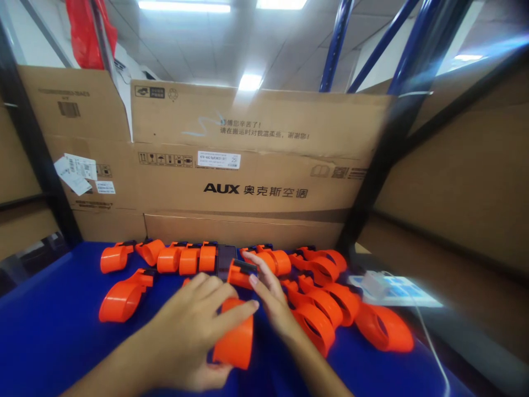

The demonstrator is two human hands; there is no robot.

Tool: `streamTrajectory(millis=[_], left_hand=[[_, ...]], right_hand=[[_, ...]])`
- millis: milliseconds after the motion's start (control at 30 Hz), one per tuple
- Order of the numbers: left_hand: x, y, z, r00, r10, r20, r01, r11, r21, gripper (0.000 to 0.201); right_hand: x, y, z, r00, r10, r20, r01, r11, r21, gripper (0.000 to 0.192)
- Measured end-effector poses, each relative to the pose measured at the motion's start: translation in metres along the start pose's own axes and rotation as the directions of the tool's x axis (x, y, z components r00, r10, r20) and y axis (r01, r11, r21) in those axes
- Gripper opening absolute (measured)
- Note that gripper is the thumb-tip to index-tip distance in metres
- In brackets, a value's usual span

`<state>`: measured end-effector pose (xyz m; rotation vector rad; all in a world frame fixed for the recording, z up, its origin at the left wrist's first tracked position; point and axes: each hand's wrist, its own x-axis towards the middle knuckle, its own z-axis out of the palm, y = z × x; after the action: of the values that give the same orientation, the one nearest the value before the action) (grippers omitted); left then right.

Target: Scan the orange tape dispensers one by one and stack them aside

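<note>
Room bright, light mostly from above. White ceiling lights (184,6) blown out; one spills haze over the top of the carton (264,171). Bluish flare streaks in at upper right. Lower right falls off into shadow. Carton print mid-frame legible. Edges soft and stretched, posts (372,182) leaning outward. Rightmost ring (400,332) smeared. Pale sheet (413,293) washed out, probably unreadable.

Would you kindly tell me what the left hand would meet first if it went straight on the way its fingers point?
Most likely the right hand, which lies ahead of the left hand in this view; depth is unclear, so it might pass nearer the camera instead.
</note>
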<state>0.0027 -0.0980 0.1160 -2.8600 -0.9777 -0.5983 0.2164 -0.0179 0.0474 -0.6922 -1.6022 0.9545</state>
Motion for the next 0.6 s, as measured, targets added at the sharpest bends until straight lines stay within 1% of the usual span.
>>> streamTrajectory(millis=[33, 100, 133, 167, 200, 233, 267, 300, 333, 367, 400, 433, 467, 500, 600], left_hand=[[0.005, 0.002, 0.012, 1.000, -0.003, 0.002, 0.003, 0.998, -0.067, 0.084], [0.013, 0.004, 0.034, 0.999, -0.019, -0.031, 0.011, 0.970, -0.242, 0.087], [0.017, 0.003, 0.044, 0.995, -0.066, -0.078, 0.033, 0.932, -0.362, 0.091], [0.022, 0.003, 0.054, 0.976, -0.161, -0.146, 0.068, 0.864, -0.500, 0.092], [0.027, 0.002, 0.065, 0.929, -0.299, -0.218, 0.093, 0.759, -0.644, 0.085], [0.033, 0.000, 0.075, 0.838, -0.485, -0.251, 0.120, 0.612, -0.781, 0.073], [0.039, -0.001, 0.085, 0.715, -0.660, -0.231, 0.114, 0.436, -0.893, 0.064], [0.045, -0.003, 0.094, 0.649, -0.748, -0.140, 0.076, 0.246, -0.966, 0.060], [0.051, -0.005, 0.103, 0.627, -0.778, -0.033, 0.025, 0.062, -0.998, 0.057], [0.056, -0.007, 0.111, 0.630, -0.774, 0.054, -0.023, -0.088, -0.996, 0.054], [0.059, -0.009, 0.118, 0.645, -0.756, 0.108, -0.056, -0.187, -0.981, 0.051], [0.060, -0.011, 0.124, 0.656, -0.742, 0.139, -0.077, -0.248, -0.966, 0.048], [0.060, -0.013, 0.128, 0.652, -0.743, 0.149, -0.088, -0.270, -0.959, 0.045], [0.059, -0.016, 0.132, 0.629, -0.763, 0.147, -0.092, -0.261, -0.961, 0.043], [0.052, -0.023, 0.135, 0.524, -0.845, 0.104, -0.081, -0.171, -0.982, 0.037]], right_hand=[[0.001, 0.002, -0.001, 0.999, 0.020, -0.036, -0.020, 1.000, 0.000, 0.042], [0.004, 0.006, -0.002, 0.990, 0.063, -0.124, -0.060, 0.998, 0.023, 0.038], [0.005, 0.009, -0.002, 0.982, 0.087, -0.167, -0.081, 0.996, 0.042, 0.038], [0.006, 0.011, -0.002, 0.973, 0.111, -0.201, -0.100, 0.993, 0.064, 0.038], [0.007, 0.012, -0.002, 0.966, 0.129, -0.224, -0.114, 0.990, 0.082, 0.038], [0.007, 0.013, -0.002, 0.961, 0.141, -0.238, -0.122, 0.988, 0.093, 0.038], [0.008, 0.014, -0.002, 0.960, 0.146, -0.238, -0.126, 0.987, 0.095, 0.038], [0.008, 0.014, -0.002, 0.962, 0.148, -0.230, -0.131, 0.987, 0.089, 0.038], [0.008, 0.015, -0.001, 0.965, 0.152, -0.214, -0.138, 0.987, 0.077, 0.038], [0.007, 0.016, 0.000, 0.968, 0.157, -0.194, -0.148, 0.987, 0.062, 0.038], [0.007, 0.018, 0.001, 0.971, 0.164, -0.173, -0.159, 0.986, 0.046, 0.039], [0.007, 0.020, 0.002, 0.973, 0.172, -0.153, -0.169, 0.985, 0.031, 0.040], [0.006, 0.022, 0.004, 0.975, 0.175, -0.136, -0.174, 0.985, 0.019, 0.041], [0.006, 0.025, 0.005, 0.977, 0.174, -0.121, -0.173, 0.985, 0.016, 0.042], [0.005, 0.032, 0.010, 0.981, 0.184, -0.065, -0.178, 0.980, 0.084, 0.050]])
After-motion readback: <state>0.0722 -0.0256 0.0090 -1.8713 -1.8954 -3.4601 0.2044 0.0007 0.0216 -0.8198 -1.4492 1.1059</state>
